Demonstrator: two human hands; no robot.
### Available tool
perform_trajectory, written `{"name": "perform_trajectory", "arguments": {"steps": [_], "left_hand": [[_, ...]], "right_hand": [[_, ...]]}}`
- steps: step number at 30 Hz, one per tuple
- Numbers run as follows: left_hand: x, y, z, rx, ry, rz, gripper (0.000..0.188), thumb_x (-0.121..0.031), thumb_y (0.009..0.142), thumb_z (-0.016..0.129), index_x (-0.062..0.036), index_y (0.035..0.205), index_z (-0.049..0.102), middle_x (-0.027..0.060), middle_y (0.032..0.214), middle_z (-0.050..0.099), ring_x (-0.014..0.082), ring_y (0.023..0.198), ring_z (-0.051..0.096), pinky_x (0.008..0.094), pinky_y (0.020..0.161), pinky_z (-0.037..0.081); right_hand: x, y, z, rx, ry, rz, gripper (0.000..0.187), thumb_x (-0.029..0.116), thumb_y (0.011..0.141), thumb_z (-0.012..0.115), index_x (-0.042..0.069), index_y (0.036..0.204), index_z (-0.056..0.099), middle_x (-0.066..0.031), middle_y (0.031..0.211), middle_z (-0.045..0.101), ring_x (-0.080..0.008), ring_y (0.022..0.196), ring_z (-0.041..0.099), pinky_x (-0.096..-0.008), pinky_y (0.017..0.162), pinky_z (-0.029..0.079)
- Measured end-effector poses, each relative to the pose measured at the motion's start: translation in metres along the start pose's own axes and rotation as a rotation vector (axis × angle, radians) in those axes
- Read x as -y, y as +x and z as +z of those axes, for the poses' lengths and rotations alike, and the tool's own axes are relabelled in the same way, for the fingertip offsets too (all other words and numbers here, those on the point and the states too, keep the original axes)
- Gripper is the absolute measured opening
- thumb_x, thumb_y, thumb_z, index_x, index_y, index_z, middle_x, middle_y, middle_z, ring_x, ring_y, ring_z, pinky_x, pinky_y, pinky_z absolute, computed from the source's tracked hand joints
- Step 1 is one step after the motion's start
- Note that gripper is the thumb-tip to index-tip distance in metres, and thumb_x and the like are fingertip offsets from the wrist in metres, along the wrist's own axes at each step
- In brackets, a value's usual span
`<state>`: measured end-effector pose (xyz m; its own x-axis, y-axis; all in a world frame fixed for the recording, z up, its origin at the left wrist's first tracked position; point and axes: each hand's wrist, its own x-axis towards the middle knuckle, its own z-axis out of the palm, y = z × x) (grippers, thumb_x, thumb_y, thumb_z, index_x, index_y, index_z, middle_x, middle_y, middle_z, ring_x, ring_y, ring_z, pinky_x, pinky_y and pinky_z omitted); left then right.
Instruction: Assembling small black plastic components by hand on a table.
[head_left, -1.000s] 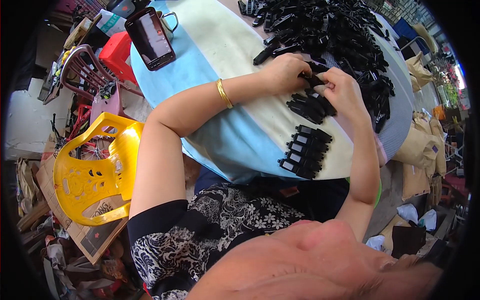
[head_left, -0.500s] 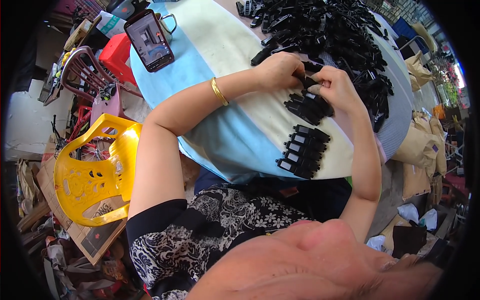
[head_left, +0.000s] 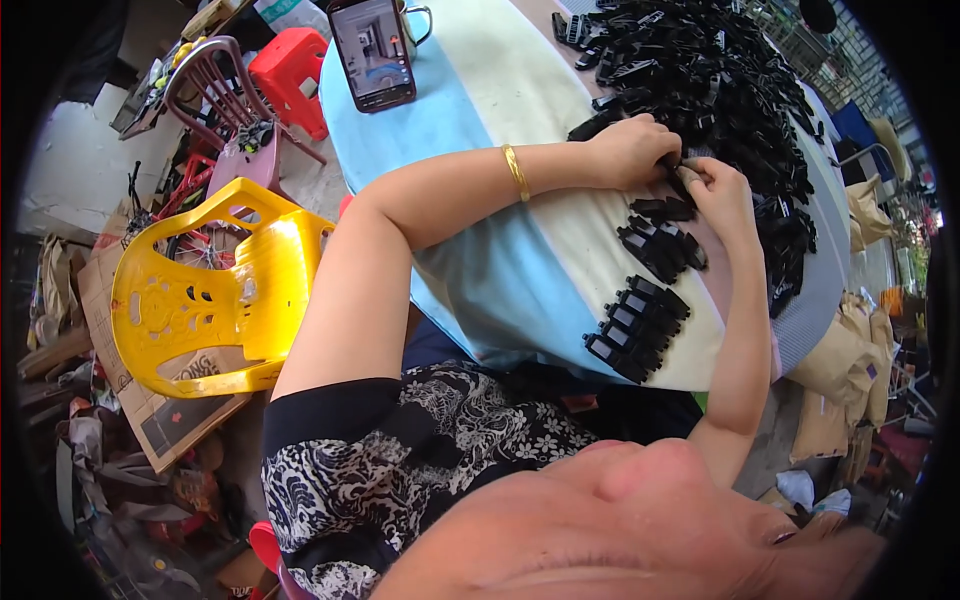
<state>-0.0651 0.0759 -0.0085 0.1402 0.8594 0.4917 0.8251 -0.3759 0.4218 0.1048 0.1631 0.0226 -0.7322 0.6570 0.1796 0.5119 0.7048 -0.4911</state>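
Note:
My left hand (head_left: 632, 153) and my right hand (head_left: 722, 198) meet above the table, fingers pinched together. Between the fingertips is a small black plastic part (head_left: 676, 174), mostly covered by the fingers. Just below my hands a group of black plastic parts (head_left: 655, 248) lies side by side on the cloth. Nearer to me sits a neat row of similar black parts with pale grey windows (head_left: 640, 325). Beyond my hands rises a large heap of black plastic parts (head_left: 700, 75), spreading down the right side of the table.
A striped cloth (head_left: 470, 120) covers the table. A phone (head_left: 372, 55) with a lit screen leans on a mug (head_left: 418, 25) at the far left. Left of the table stand a yellow plastic chair (head_left: 270, 285), a red stool (head_left: 290, 80) and a purple chair (head_left: 215, 95). Brown paper sacks (head_left: 835, 360) fill the right.
The view has shifted, so the table sits farther right and the phone higher. Both hands stay together at the small black part, now slightly farther from the laid-out group.

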Motion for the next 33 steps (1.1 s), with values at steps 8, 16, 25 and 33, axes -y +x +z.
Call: {"name": "perform_trajectory", "arguments": {"steps": [8, 16, 25, 33], "left_hand": [[-0.013, -0.005, -0.006, 0.032, -0.081, 0.087, 0.020, -0.016, 0.068, 0.067, -0.0047, 0.081, 0.058, 0.0127, 0.084, 0.060, 0.0329, 0.085, 0.058, 0.0403, 0.075, 0.046], [-0.013, -0.013, -0.005, 0.037, -0.121, 0.038, 0.025, -0.012, 0.069, 0.065, -0.0029, 0.092, 0.058, 0.0158, 0.090, 0.059, 0.0337, 0.087, 0.058, 0.0396, 0.079, 0.047], [-0.027, -0.014, -0.013, 0.128, 0.049, -0.185, 0.039, -0.023, 0.072, 0.063, -0.0136, 0.109, 0.059, 0.0168, 0.094, 0.062, 0.0326, 0.087, 0.061, 0.0401, 0.076, 0.049], [-0.008, 0.002, -0.019, 0.248, -0.324, -0.427, 0.037, -0.016, 0.081, 0.045, -0.0074, 0.115, 0.059, 0.0190, 0.100, 0.063, 0.0348, 0.094, 0.059, 0.0382, 0.086, 0.046]], "right_hand": [[-0.017, 0.007, 0.011, -0.201, -0.084, -0.129, 0.021, 0.017, 0.077, 0.064, 0.009, 0.096, 0.065, -0.0112, 0.088, 0.062, -0.0275, 0.080, 0.062, -0.0349, 0.069, 0.049], [-0.008, 0.000, 0.006, -0.153, -0.182, -0.089, 0.040, 0.009, 0.069, 0.063, 0.005, 0.109, 0.061, -0.0118, 0.082, 0.061, -0.0257, 0.074, 0.060, -0.0348, 0.068, 0.049], [-0.001, -0.023, -0.005, -0.112, 0.039, -0.184, 0.032, 0.006, 0.067, 0.057, 0.001, 0.098, 0.061, -0.0112, 0.072, 0.059, -0.0227, 0.067, 0.057, -0.0308, 0.065, 0.047], [0.006, -0.029, -0.020, 0.021, 0.003, 0.003, 0.024, 0.005, 0.064, 0.060, -0.001, 0.087, 0.058, -0.0112, 0.071, 0.057, -0.0217, 0.060, 0.054, -0.0295, 0.062, 0.046]]}}
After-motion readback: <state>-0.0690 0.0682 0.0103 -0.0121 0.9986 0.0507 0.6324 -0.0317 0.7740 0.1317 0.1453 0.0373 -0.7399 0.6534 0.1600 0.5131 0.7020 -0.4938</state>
